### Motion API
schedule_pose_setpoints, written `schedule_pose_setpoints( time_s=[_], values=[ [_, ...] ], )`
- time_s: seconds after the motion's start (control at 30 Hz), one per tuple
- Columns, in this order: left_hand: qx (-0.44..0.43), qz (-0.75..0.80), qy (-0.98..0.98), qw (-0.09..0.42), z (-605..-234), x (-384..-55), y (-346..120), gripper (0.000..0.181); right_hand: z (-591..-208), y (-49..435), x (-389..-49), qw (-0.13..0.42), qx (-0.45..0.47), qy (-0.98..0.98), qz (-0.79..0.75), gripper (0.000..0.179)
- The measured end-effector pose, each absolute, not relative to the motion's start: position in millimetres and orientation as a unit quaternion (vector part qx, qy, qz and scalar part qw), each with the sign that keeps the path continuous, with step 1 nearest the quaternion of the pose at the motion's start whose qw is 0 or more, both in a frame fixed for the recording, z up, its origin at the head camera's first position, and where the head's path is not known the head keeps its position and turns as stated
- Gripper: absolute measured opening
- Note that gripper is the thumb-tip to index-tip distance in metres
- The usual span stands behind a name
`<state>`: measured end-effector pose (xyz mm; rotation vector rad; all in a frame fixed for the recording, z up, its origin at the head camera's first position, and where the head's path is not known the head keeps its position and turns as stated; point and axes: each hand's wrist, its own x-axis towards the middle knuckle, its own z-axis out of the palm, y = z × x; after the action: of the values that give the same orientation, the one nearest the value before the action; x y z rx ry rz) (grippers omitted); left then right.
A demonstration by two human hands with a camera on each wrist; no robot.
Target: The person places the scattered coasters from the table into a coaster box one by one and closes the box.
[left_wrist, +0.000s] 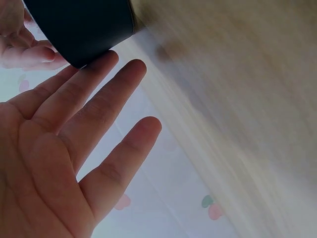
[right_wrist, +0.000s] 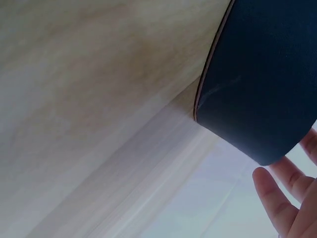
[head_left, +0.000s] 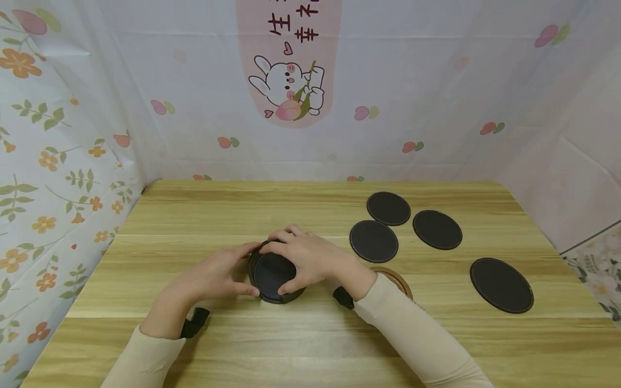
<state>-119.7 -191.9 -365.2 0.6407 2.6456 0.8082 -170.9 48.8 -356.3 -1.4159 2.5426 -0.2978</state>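
A black round coaster holder (head_left: 277, 299) stands on the table in the head view, with a black round coaster (head_left: 273, 276) lying within its rim. My left hand (head_left: 208, 277) holds the holder's left side, thumb at the near edge and index finger at the far edge. Its other fingers extend beside the holder's dark wall (left_wrist: 84, 29) in the left wrist view. My right hand (head_left: 312, 261) reaches over from the right, gripping the coaster with thumb and curled fingers. In the right wrist view its fingertips (right_wrist: 267, 183) show close to the holder's upper rim.
Several more black round coasters lie flat to the right: two close together (head_left: 388, 208) (head_left: 373, 241), one beside them (head_left: 437, 229) and one farther right (head_left: 502, 285). A brown ring-shaped thing (head_left: 395, 278) is partly hidden under the right forearm. A patterned cloth (head_left: 388, 86) hangs behind the table.
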Motion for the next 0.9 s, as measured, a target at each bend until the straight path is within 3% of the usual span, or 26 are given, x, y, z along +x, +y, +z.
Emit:
schedule_pose_setpoints(
  time_s=[0.33,0.9],
  values=[
    [0.23,0.283,0.92,0.141,-368,-121,-192,0.096,-348,72,-178,0.106,-0.452,0.878,-0.114,0.074],
    [0.226,0.266,0.927,0.137,-366,-119,-192,0.098,-334,156,-204,0.105,-0.348,0.925,-0.106,0.074]
  ],
)
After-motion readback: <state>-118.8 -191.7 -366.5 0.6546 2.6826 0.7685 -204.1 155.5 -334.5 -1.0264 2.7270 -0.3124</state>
